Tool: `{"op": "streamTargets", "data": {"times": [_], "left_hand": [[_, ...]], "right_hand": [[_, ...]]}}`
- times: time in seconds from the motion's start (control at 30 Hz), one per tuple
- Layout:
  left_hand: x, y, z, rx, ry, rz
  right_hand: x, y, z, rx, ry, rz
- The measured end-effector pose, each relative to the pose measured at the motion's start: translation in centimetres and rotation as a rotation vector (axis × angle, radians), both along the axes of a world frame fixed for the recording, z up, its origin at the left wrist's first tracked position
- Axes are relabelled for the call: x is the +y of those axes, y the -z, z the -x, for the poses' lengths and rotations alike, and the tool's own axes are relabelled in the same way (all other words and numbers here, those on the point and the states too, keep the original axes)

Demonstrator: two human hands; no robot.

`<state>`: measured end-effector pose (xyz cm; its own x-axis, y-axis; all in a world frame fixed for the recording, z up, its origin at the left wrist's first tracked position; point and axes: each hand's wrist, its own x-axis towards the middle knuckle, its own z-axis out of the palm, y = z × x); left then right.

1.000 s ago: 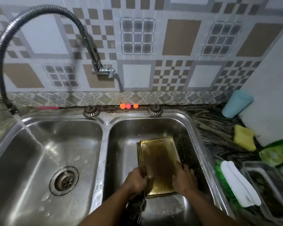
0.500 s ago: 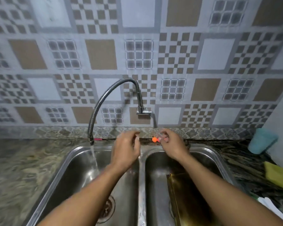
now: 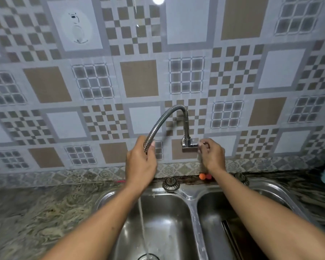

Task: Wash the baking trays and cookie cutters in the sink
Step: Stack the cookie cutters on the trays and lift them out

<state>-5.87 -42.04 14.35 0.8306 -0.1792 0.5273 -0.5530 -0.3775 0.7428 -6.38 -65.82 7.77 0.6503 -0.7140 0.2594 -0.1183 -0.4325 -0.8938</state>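
left hand (image 3: 140, 164): gripped ribbed steel faucet hose (image 3: 165, 117), water (image 3: 142, 218) running below. right hand (image 3: 212, 156): pinched chrome wall tap (image 3: 189, 144). dark metal baking tray (image 3: 233, 239) below it, rinse apparently pending.

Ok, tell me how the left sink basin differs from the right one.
Water from the hose streams into the left basin; none falls into the right basin. The right basin holds a baking tray; the left basin shows only its drain. Both are stainless steel, side by side.
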Motion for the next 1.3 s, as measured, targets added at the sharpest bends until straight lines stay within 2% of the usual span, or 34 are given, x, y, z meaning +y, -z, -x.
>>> {"op": "streamTargets", "data": {"times": [0.13,0.3,0.53,0.63,0.73,0.83,0.93,1.03,1.1,1.13,1.23,1.3], "left_hand": [[-0.8,0.2,-0.9,0.037,-0.006,0.046],[-1.4,0.6,-1.8,0.059,0.0,0.066],[-0.7,0.9,-1.1,0.066,0.017,0.056],[-0.4,1.5,0.0,0.038,-0.005,0.014],[-0.3,3.2,1.7,-0.121,-0.198,-0.009],[-0.8,5.7,4.9,-0.278,-0.257,-0.062],[-2.0,8.9,9.0,-0.283,-0.161,-0.1],[-3.7,12.1,13.4,-0.277,-0.106,-0.197],[-4.8,14.4,15.7,-0.203,-0.045,-0.24],[-5.3,15.6,16.7,-0.116,0.053,-0.268],[-6.9,18.7,19.9,0.359,0.476,-0.503],[-8.3,21.1,21.9,0.616,0.601,-0.736]], "right_hand": [[-2.0,-2.1,-3.1,0.059,-0.003,-0.038],[-3.1,-3.4,-4.6,0.238,-0.01,0.09],[-3.0,-3.4,-3.7,0.257,-0.071,0.04],[-2.2,-1.8,0.8,0.203,-0.106,0.021],[-1.8,3.0,8.0,0.227,-0.181,-0.039],[-2.3,9.6,17.0,0.414,-0.383,-0.091],[-3.2,16.0,25.2,0.692,-0.515,-0.14],[-3.6,19.9,30.2,0.838,-0.583,-0.17],[-3.3,21.2,31.9,0.908,-0.642,-0.216],[-3.2,22.0,32.3,0.951,-0.677,-0.234],[-3.7,25.7,33.3,0.99,-0.78,-0.245],[-3.9,27.0,33.2,1.003,-0.833,-0.206]]}}
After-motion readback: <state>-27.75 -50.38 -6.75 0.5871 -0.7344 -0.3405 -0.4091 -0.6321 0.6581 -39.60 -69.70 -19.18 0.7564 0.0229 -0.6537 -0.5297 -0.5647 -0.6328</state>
